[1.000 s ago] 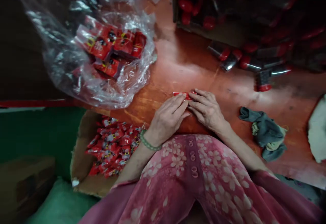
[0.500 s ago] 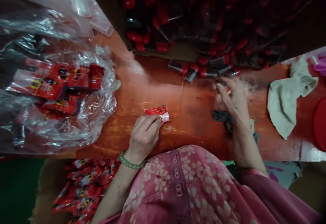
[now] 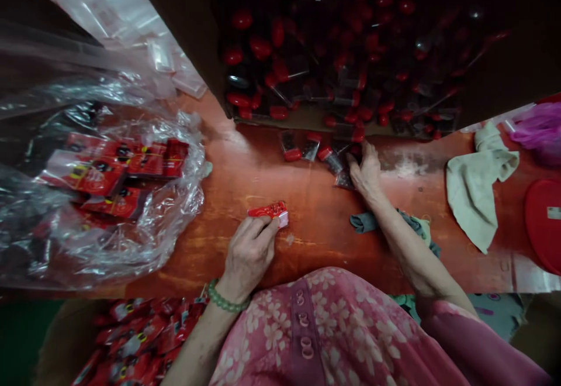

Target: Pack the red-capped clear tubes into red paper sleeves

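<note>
My left hand (image 3: 250, 248), with a green bead bracelet on the wrist, pinches the edge of a small red printed packet (image 3: 267, 209) lying on the table. The packet has a pale end by my fingertips. My right hand (image 3: 367, 172) reaches to the front edge of the box, thumb and fingers curled about a small dark container with a red cap; the fingertips are partly hidden. Just left of it lie several more clear, red-capped containers (image 3: 331, 161) with dark contents.
A large cardboard box (image 3: 177, 20) full of red-capped containers stands at the back. A clear plastic bag (image 3: 184, 199) with bundled red packets (image 3: 103, 175) lies left. Dark cloth (image 3: 366, 222), a pale cloth (image 3: 473, 190) and a red lid (image 3: 543, 222) lie right. More red packets (image 3: 140, 339) sit below the table edge.
My right hand has moved left along the box's front edge, and the loose containers have shifted left and bunched differently. My left hand keeps its pinch on the packet. The view has tilted slightly.
</note>
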The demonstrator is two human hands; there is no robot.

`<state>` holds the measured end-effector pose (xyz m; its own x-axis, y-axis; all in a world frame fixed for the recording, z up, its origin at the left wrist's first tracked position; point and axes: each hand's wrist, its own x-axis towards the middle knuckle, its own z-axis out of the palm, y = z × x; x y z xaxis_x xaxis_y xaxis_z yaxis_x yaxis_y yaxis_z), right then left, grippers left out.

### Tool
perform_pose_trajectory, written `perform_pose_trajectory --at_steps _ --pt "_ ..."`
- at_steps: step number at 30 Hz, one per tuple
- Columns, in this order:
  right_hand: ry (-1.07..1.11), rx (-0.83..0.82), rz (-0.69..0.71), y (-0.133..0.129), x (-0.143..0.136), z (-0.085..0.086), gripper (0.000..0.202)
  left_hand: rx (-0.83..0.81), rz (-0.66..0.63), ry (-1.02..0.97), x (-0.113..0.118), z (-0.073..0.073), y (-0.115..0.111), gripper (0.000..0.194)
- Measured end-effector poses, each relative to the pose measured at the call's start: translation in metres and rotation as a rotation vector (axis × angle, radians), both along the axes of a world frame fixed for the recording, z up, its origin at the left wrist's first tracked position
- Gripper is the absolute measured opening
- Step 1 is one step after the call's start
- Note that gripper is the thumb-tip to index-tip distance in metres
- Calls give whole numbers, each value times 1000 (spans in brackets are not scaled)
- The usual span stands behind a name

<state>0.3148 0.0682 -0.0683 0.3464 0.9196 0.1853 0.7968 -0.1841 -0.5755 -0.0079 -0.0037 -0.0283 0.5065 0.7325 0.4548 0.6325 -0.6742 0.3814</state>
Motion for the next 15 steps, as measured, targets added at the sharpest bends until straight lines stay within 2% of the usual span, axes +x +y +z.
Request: perform_pose_trajectory --at_steps 6,11,15 --pt "86 26 59 -7 -19 11 63 -157 -4 -100 -3 6 4 12" --pt "303 72 29 -14 -24 32 39 -233 18 -85 -3 9 9 17" --pt "567 107 123 -26 -34 55 37 -254 60 -120 -1 10 13 16"
